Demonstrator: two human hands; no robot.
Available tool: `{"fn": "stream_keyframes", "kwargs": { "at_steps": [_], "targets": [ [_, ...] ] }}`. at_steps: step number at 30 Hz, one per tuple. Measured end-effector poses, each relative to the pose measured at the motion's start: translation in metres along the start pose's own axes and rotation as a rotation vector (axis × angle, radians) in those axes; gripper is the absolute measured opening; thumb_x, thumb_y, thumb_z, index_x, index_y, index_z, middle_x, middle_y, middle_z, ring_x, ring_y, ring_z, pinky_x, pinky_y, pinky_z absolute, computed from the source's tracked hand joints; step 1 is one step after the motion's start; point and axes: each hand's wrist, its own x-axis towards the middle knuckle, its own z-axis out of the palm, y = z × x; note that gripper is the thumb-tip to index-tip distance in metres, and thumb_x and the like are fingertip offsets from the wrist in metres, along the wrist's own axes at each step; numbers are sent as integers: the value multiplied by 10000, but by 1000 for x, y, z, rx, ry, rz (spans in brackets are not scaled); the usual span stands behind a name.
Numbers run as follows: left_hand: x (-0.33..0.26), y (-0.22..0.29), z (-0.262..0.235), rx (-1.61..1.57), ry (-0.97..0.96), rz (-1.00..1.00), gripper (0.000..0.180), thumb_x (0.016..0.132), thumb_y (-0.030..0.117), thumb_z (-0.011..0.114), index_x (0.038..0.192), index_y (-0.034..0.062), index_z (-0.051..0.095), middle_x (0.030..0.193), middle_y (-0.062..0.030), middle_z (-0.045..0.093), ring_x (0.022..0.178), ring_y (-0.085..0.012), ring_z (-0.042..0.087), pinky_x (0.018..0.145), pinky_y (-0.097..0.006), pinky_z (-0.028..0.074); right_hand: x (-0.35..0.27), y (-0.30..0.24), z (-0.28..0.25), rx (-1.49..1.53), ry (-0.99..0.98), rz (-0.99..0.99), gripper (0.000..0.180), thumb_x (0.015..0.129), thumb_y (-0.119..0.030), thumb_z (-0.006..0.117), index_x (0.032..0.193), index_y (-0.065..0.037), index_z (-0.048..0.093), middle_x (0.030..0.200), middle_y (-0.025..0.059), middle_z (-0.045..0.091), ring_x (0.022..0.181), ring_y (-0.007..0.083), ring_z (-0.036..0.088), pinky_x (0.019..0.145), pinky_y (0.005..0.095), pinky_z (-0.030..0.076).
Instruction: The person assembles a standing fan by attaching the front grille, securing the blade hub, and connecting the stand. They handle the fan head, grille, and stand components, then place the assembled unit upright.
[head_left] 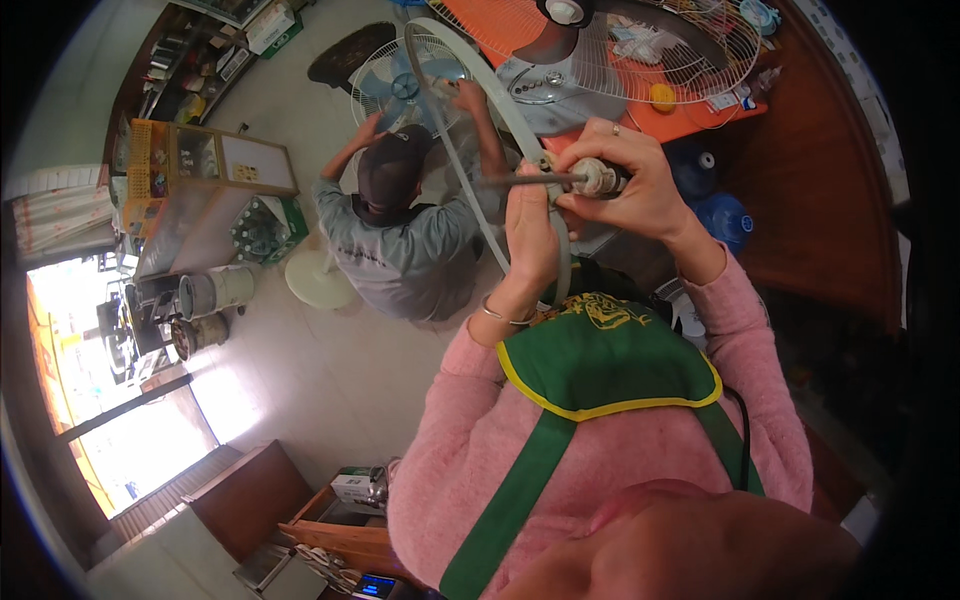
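Looking down over a pink sweater and green apron, I have both hands raised in front of the chest. The right hand, ring on one finger, has its grip closed around a small whitish handle or motor piece with a dark metal shaft sticking out toward the left. The left hand, bracelet at the wrist, is wrapped tight where that shaft meets a pale curved fan guard rim, which arcs up and away from the hands toward the top of the view. So the shaft sits between the two hands, held at chest height, well above the floor.

Beyond the hands, an orange counter carries a white wire fan grille, a grey fan base and a small yellow object. Two blue water jugs stand just beside the counter, low on the right.

On the pale tiled floor another person in a grey shirt and dark cap crouches with both hands on a blue-bladed fan. A round white fan stand base lies near that person's side. A green crate of bottles sits further left.
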Motion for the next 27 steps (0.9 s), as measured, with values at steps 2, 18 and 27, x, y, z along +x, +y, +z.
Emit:
{"fn": "stream_keyframes", "kwargs": {
  "at_steps": [2,18,27],
  "targets": [
    [-2,-4,1,9,26,-38,451,1016,444,263,1068,57,488,645,-40,496,460,-130,441,410,-244,338,0,2,-3,0,-41,-46,317,636,-64,793,930,-51,675,778,32,605,706,171,569,627,275,444],
    [-12,-30,7,-183,-35,-128,461,986,488,304,901,62,458,636,-39,443,470,-127,395,411,-239,270,-20,21,-17,-26,-135,-69,333,606,-75,805,894,-38,642,848,41,647,749,192,601,764,292,474],
    [-9,-25,5,-251,-277,-149,379,984,476,353,923,104,394,644,-31,361,495,-87,262,424,-228,202,-1,22,-42,171,-297,191,200,810,-87,704,996,-18,682,838,13,618,743,74,546,688,230,448]
  ]
}}
